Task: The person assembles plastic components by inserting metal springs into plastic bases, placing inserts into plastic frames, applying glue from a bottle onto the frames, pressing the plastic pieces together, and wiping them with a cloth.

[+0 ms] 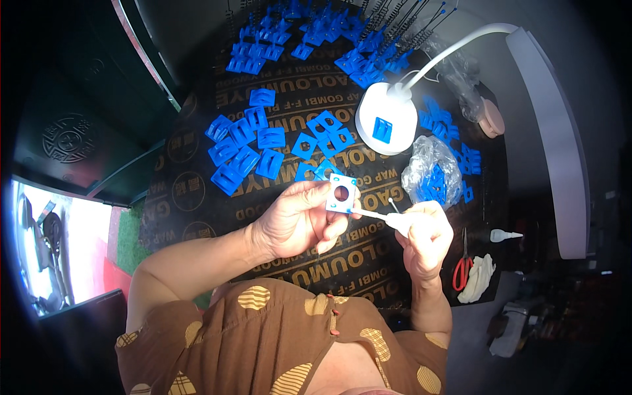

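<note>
Head view: one plate (333,199) in work, others loose on the board (368,253).
Left hand (299,217) pinches the plate's edge between thumb and fingers, up in front of the chest; right hand (426,237) has its fingers curled tight round a white tube (374,214), tip at a lower corner. Spots show near the corners, so I judge this plate partly done. Holed squares (324,133) and blue tabs (270,137) lie beyond, seemingly unworked; sprung pieces (355,60) farther off look further along.
</note>
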Available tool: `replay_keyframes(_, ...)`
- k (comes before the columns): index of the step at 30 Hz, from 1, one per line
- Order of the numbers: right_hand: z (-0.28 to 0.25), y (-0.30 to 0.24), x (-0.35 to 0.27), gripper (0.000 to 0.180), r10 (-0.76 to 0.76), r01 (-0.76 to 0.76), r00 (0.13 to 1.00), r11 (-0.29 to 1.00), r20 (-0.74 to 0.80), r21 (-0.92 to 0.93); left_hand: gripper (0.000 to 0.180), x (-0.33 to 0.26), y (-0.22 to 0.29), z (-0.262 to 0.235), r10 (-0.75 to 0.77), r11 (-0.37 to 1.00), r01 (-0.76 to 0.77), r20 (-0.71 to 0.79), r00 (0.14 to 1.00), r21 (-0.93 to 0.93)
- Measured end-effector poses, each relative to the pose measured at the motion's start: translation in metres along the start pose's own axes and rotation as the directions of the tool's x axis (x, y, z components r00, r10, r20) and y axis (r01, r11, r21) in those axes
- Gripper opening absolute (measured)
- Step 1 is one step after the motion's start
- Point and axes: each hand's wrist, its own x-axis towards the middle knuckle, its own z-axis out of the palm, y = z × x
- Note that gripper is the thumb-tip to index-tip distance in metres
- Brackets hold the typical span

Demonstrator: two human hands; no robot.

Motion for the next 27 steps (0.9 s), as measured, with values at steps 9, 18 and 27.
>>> replay_keyframes(9, 0.002, -0.016, 0.001, 0.017, 0.104, -0.106, 0.994, 0.992, 0.042, 0.062, 0.037, 0.002, -0.002, 0.001, 0.01, 0.998, -0.008, 0.037, 0.999, -0.057)
replay_keyframes(18, 0.005, -0.015, -0.002, 0.016, 0.098, -0.1, 0.994, 0.994, 0.037, 0.047, 0.036, 0.0, -0.001, 0.002, 0.007, 0.996, -0.002, 0.06, 0.998, -0.085)
replay_keyframes(27, 0.001, -0.006, -0.003, 0.034, -0.019, 0.021, 0.999, 0.997, 0.033, -0.078, 0.036, 0.0, -0.001, 0.002, -0.001, 0.995, 0.008, 0.062, 0.998, -0.1)
